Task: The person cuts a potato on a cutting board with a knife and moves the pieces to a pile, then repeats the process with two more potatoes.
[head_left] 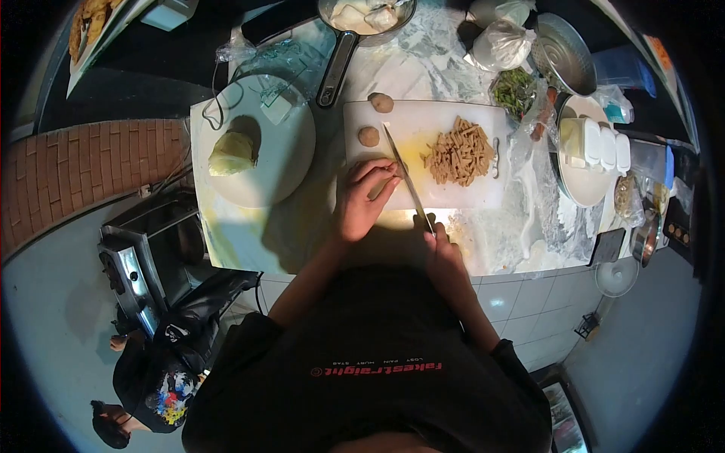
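Note:
My right hand (439, 245) is wrapped round the handle of a long knife (405, 172), whose blade slants up and left across the white cutting board (453, 112). Beside the blade, my left hand (368, 198) has its fingers bent together over the board's left part; whatever they hold is too small to make out. One brown round piece (368, 137) lies on the board above my left hand, and another (383, 103) at the board's top edge. A pile of brown cut strips (462, 153) sits on the board's right half.
On the left, a large round plate (291, 143) bears a pale green cabbage piece (232, 154). A pan (362, 19) stands at the back. Plastic bags (502, 45), green vegetables (515, 90) and a tray of white containers (593, 143) are at right. Another person (155, 381) is at lower left.

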The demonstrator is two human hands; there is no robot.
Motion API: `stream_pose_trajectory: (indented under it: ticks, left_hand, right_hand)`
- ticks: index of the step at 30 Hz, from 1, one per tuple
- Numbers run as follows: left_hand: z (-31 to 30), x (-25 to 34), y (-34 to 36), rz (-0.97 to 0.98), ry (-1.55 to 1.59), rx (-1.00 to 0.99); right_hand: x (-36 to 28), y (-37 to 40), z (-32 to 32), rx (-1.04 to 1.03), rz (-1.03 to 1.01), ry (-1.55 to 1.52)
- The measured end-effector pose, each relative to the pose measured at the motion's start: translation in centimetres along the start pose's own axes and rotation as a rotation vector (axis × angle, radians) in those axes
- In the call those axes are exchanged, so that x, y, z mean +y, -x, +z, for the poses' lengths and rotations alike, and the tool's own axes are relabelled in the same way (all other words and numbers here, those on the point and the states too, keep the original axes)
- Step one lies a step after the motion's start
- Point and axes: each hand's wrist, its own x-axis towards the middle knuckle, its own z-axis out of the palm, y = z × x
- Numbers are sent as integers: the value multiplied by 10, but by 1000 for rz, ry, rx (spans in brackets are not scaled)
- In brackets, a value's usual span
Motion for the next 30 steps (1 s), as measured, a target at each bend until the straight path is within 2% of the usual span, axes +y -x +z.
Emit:
stream_pose_trajectory:
  ticks: [10, 12, 16, 22, 25, 28, 30]
  left_hand:
    - [-2, 5, -2, 2, -6, 3]
    - [0, 3, -1, 21, -45, 25]
    - [0, 2, 0, 63, -47, 11]
    - [2, 5, 3, 123, -40, 76]
    - [1, 1, 3, 213, -79, 109]
    - [-1, 1, 1, 234, -55, 112]
    - [-2, 5, 0, 173, -35, 98]
  right_hand:
    - [-13, -8, 10, -8, 92, -53]
    - [-12, -11, 13, -50, 185, -46]
    - [-10, -11, 19, -16, 160, -114]
    - [-8, -12, 24, 55, 112, -27]
    - [-10, -14, 27, 88, 92, 7]
    - [-12, -19, 29, 122, 56, 84]
    - [-15, -18, 29, 163, 35, 70]
